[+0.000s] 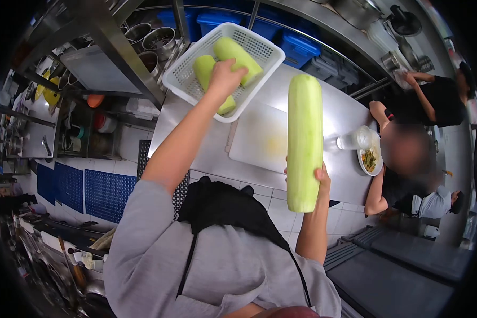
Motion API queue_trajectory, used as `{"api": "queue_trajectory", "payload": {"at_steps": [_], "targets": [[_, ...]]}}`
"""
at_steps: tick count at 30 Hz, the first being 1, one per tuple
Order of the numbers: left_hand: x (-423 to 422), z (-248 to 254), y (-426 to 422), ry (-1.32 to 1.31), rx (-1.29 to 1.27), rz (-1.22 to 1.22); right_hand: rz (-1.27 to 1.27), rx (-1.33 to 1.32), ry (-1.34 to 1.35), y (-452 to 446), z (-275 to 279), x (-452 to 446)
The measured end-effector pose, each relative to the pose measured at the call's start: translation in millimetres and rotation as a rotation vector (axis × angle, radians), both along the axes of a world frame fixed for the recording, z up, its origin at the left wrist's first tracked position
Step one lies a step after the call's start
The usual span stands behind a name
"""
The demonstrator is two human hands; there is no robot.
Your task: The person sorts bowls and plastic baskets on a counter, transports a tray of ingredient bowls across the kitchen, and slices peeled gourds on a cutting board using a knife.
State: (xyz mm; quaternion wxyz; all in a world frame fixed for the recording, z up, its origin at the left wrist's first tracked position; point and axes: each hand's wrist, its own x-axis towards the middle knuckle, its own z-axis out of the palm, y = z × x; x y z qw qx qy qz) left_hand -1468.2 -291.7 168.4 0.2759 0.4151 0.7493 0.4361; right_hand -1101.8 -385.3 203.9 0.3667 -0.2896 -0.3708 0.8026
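Note:
A long, peeled pale green gourd (305,132) stands nearly upright in my right hand (323,177), whose fingers wrap round its lower part. My left hand (228,77) reaches into a white perforated basket (180,85) at the table's far left corner. Inside lie two more green gourds, one thicker (236,55) at the upper right and one (204,69) under my left hand. The left fingers are bent over the gourds; whether they grip one is hard to tell. A white cutting board (254,140) with a yellowish stain lies between the basket and the held gourd.
Right of the steel table (331,111), a person leans beside a plate of food (371,159) and a clear cup (355,139). Other people stand farther right. Blue bins (299,49) sit behind; a steel post (124,53) rises left of the basket.

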Motion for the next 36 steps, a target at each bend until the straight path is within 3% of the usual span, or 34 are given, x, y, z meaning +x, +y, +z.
{"api": "queue_trajectory", "payload": {"at_steps": [4, 6, 12, 15, 17, 19, 21, 24, 25, 27, 29, 33, 36], "targets": [[2, 25, -45, 0.415, -0.363, -0.106, -0.034, -0.056, 0.022, -27, -19, 26], [5, 27, -48, 0.48, -0.526, -0.103, -0.047, -0.064, 0.013, -33, -39, 38], [-8, -9, -8, 0.415, -0.547, 0.03, -0.045, -0.151, -0.038, -42, -56, 40], [-14, -27, 2, 0.204, -0.439, 0.072, -0.097, -0.147, -0.07, -46, -58, 29], [-24, -67, 24, -0.097, -0.279, 0.182, -0.114, -0.146, -0.104, -49, -59, 24], [-19, -70, 28, -0.428, -0.077, 0.202, -0.125, -0.155, -0.108, -51, -65, 19], [-2, -37, 14, -0.805, 0.176, 0.147, -0.134, -0.123, -0.162, -54, -67, 11], [3, -8, -1, -0.371, 0.017, 0.062, -0.173, -0.118, -0.164, -60, -59, -13], [4, -25, -9, 0.029, 0.001, -0.053, -0.191, -0.125, -0.164, -62, -58, -22], [44, 21, -66, 0.292, -0.233, -0.313, -0.215, -0.149, -0.157, -68, -55, -42], [74, 28, -119, 0.408, 0.116, -0.326, -0.242, -0.166, -0.162, -73, -49, -65], [120, 15, -188, 0.194, -0.042, -0.434, -0.307, -0.105, -0.208, -77, -64, -99], [124, 9, -187, -0.045, -0.082, -0.459, -0.234, -0.35, -0.157, -77, -47, -99]]}}
